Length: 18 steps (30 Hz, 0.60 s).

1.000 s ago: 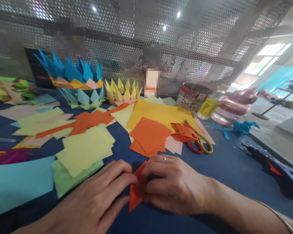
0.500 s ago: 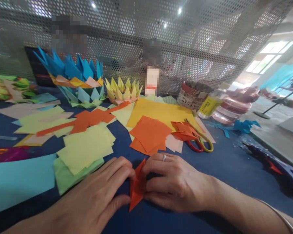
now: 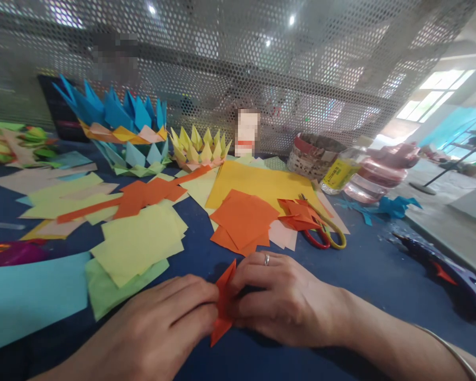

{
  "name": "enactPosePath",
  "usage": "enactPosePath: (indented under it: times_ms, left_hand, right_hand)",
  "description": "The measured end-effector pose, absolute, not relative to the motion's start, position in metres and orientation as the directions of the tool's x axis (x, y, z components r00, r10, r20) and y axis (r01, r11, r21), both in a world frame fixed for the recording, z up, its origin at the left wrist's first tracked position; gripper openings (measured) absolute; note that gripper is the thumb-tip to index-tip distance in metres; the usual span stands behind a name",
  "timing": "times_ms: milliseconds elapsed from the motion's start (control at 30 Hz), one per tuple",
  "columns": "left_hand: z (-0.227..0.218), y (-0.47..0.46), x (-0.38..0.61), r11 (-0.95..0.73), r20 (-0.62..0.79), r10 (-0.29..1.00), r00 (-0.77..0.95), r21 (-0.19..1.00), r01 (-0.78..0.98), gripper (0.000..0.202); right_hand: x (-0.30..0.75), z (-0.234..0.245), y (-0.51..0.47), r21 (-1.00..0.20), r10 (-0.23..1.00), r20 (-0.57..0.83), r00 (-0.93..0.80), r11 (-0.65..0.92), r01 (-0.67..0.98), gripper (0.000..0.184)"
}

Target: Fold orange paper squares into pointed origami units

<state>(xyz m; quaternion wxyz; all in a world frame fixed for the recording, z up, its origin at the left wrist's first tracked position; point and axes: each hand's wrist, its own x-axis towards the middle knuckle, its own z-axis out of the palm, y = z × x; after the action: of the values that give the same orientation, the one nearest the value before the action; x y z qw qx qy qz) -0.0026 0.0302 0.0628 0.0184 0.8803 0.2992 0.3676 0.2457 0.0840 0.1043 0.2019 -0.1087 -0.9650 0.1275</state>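
A folded orange paper piece (image 3: 223, 301) stands on edge on the dark blue table (image 3: 373, 264) between my two hands. My left hand (image 3: 158, 330) pinches its left side with fingertips pressed together. My right hand (image 3: 283, 299), with a ring on one finger, is closed on its right side and covers part of it. A stack of orange paper squares (image 3: 244, 217) lies just beyond my hands.
Pale yellow and green squares (image 3: 140, 241) lie at left, a light blue sheet (image 3: 27, 296) further left. Red and yellow scissors (image 3: 325, 235) rest by folded orange pieces. Blue and yellow paper crowns (image 3: 115, 119), a woven basket (image 3: 313, 153), a jar and a glue gun (image 3: 448, 275) surround the space. A mesh screen stands behind.
My left fingers have slid lower and closer along the orange piece, pressing it more tightly against my right hand. The piece looks narrower.
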Motion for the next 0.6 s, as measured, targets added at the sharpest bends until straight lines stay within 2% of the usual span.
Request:
enactPosePath:
  times_ms: [100, 267, 333, 467, 600]
  left_hand:
    - [0.059, 0.03, 0.0, -0.842, 0.693, 0.494, 0.525, 0.231, 0.488, 0.037]
    - [0.063, 0.029, 0.005, -0.876, 0.737, 0.408, 0.539, 0.149, 0.459, 0.03]
    - [0.065, 0.029, 0.006, -0.885, 0.749, 0.387, 0.538, 0.137, 0.445, 0.029]
    - [0.065, 0.029, 0.006, -0.891, 0.746, 0.389, 0.541, 0.156, 0.426, 0.031]
    - [0.064, 0.03, 0.001, -0.897, 0.729, 0.385, 0.566, 0.153, 0.414, 0.031]
  right_hand:
    - [0.245, 0.105, 0.086, -0.37, 0.279, 0.376, -0.884, 0.92, 0.133, 0.02]
    - [0.243, 0.1, 0.088, -0.492, 0.316, 0.395, -0.863, 0.866, 0.092, 0.02]
    - [0.243, 0.099, 0.086, -0.541, 0.367, 0.398, -0.841, 0.834, 0.108, 0.017]
    - [0.239, 0.099, 0.078, -0.607, 0.541, 0.314, -0.78, 0.746, 0.273, 0.009]
    - [0.233, 0.102, 0.066, -0.602, 0.653, 0.217, -0.726, 0.675, 0.426, 0.011]
